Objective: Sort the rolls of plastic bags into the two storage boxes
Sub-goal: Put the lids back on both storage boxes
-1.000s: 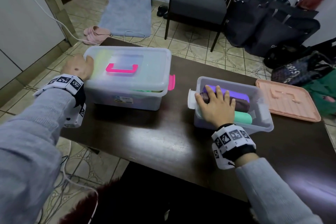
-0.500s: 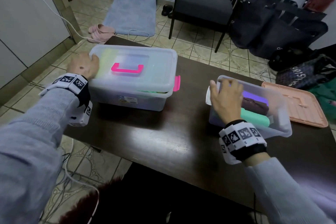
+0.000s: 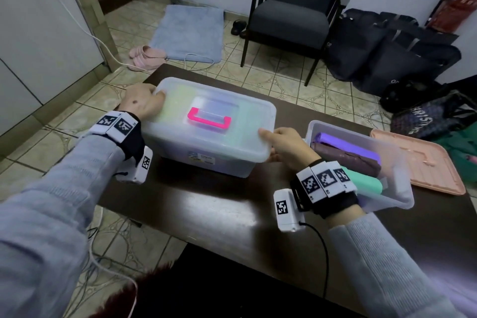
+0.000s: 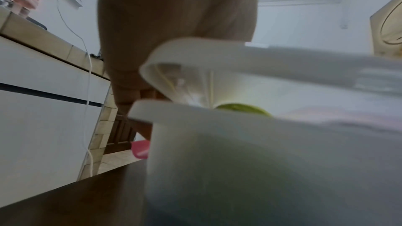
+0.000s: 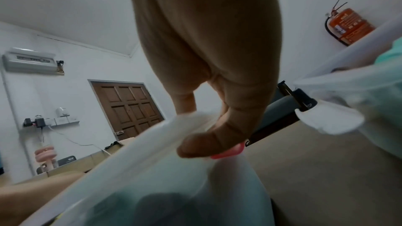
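The large translucent storage box (image 3: 206, 160) stands mid-table under its lid (image 3: 245, 124), which has a pink handle (image 3: 209, 119). My left hand (image 3: 154, 93) grips the lid's far left corner. My right hand (image 3: 268, 144) pinches the lid's near right edge, thumb on top. In the left wrist view the lid corner (image 4: 195, 52) stands a little above the box rim (image 4: 174, 109), and a green roll (image 4: 241, 107) shows through the gap. The small open box (image 3: 402, 188) to the right holds a purple roll (image 3: 346, 144), a dark brown roll (image 3: 346, 161) and a mint roll (image 3: 366, 181).
A peach lid (image 3: 423, 162) lies on the table right of the small box. A dark armchair (image 3: 291, 15) and black bags (image 3: 387, 54) are on the floor beyond. A white cable (image 3: 103, 44) runs along the cabinet at left. Bare dark tabletop (image 3: 206, 214) lies in front.
My right hand left the rolls in the small box and moved left onto the right edge of the large box's lid. My left hand stayed at the lid's left corner.
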{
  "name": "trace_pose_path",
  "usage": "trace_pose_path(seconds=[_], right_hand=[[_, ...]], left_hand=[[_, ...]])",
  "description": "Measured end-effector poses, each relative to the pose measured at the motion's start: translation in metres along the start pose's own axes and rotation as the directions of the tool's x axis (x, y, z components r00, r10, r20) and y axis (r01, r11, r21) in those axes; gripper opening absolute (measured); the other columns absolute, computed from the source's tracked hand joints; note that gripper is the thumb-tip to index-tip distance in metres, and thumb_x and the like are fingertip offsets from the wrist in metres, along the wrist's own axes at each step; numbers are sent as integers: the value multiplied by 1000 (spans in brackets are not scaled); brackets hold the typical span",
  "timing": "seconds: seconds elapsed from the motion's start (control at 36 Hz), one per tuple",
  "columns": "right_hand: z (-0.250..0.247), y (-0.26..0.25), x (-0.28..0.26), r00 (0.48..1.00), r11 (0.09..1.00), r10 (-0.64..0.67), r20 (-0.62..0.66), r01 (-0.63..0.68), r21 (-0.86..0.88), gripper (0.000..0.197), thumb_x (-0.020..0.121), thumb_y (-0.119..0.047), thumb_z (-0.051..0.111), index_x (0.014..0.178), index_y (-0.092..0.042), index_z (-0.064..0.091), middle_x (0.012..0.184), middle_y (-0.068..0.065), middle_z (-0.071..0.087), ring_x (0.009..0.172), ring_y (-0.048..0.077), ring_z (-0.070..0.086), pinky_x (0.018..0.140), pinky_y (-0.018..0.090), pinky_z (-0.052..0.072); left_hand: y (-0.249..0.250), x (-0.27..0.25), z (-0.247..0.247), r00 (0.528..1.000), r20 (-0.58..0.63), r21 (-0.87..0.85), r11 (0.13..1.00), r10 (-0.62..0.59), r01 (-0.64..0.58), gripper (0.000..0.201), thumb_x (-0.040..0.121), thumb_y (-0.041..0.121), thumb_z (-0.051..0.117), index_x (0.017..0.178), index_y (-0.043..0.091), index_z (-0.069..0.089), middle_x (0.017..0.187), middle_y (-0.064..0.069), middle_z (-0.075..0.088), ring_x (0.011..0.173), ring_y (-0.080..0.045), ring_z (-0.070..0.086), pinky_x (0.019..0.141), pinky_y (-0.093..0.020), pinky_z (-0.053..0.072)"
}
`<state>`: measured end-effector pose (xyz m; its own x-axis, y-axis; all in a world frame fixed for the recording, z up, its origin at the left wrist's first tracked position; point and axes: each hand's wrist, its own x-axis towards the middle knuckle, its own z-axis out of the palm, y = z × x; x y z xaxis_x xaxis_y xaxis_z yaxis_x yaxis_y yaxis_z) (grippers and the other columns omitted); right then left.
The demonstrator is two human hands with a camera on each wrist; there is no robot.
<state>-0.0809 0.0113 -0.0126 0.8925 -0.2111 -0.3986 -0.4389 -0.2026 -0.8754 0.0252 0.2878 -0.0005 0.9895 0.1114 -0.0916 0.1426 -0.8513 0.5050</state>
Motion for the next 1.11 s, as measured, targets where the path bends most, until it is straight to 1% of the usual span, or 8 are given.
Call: trace_pose_path(seconds=[0.22, 0.39, 0.53, 0.64, 0.69, 0.78, 0.92, 1.11], right_hand=[[-8, 5, 2, 999, 1000, 15, -48, -15, 7, 32, 86, -33, 68, 78, -12, 44, 75, 9, 62, 53, 18, 58, 40, 23, 46], [-7, 5, 1, 999, 1000, 24, -42, -23, 5, 30, 87, -30, 67, 75, -12, 46, 74, 7, 62, 53, 17, 58, 40, 23, 48], [-8, 0, -2, 997, 998, 54, -53, -55, -26, 30, 85, -29, 69, 92, -10, 47, 84, 12, 62, 55, 19, 57, 40, 24, 50], [-8, 2, -2, 988, 996, 21, -151, -34, -81, 56, 80, -34, 74, 119, -10, 40, 106, 12, 58, 62, 18, 57, 39, 23, 44], [-9, 6, 0, 974, 986, -37, -223, 0, -165, 68, 76, -40, 76, 125, -9, 41, 116, 9, 54, 84, 20, 59, 43, 20, 42], [-11, 10, 1, 960, 969, -46, -278, -24, -246, 79, 71, -51, 76, 127, -5, 43, 123, 7, 49, 110, 22, 52, 72, 24, 46], [-7, 12, 2, 976, 980, 60, -211, -97, -173, 60, 75, -54, 70, 99, -1, 53, 84, 7, 54, 69, 18, 50, 63, 29, 40], [7, 13, -1, 977, 996, 88, -195, -81, 45, 55, 76, -43, 74, 103, 1, 55, 95, 11, 66, 83, 25, 63, 77, 41, 54]], left_hand=[[2, 1, 16, 1000, -24, 48, 999, -9, 10, 46, 98, 38, 33, 119, 3, 55, 124, -25, 55, 113, -43, 50, 94, -45, 38], [0, -4, 25, 995, -84, 62, 997, 46, -40, 42, 100, 34, 29, 111, 2, 54, 115, -25, 57, 105, -42, 51, 87, -45, 38], [5, -9, 27, 977, -175, 177, 980, 119, -88, 44, 100, 27, 34, 142, 14, 34, 137, -22, 42, 124, -39, 39, 97, -48, 33], [18, -9, 28, 951, -201, 149, 967, 234, -206, 44, 95, 11, 39, 139, 17, 44, 139, -14, 42, 122, -36, 41, 99, -48, 37], [23, -11, 28, 975, -129, 74, 982, 183, -175, 39, 96, 18, 37, 134, 19, 50, 144, -11, 38, 124, -36, 42, 101, -48, 38], [28, -18, 29, 984, -25, 177, 970, 175, -168, 49, 97, 46, 32, 142, 29, 37, 154, -9, 21, 131, -38, 36, 102, -49, 33], [26, -23, 32, 988, -21, 231, 962, 151, -142, 74, 85, 70, 39, 147, 32, 26, 158, -5, 11, 136, -36, 30, 101, -53, 33], [26, -24, 32, 990, -4, 233, 963, 143, -138, 73, 85, 72, 36, 147, 34, 26, 158, -4, 11, 137, -36, 29, 100, -58, 32]])
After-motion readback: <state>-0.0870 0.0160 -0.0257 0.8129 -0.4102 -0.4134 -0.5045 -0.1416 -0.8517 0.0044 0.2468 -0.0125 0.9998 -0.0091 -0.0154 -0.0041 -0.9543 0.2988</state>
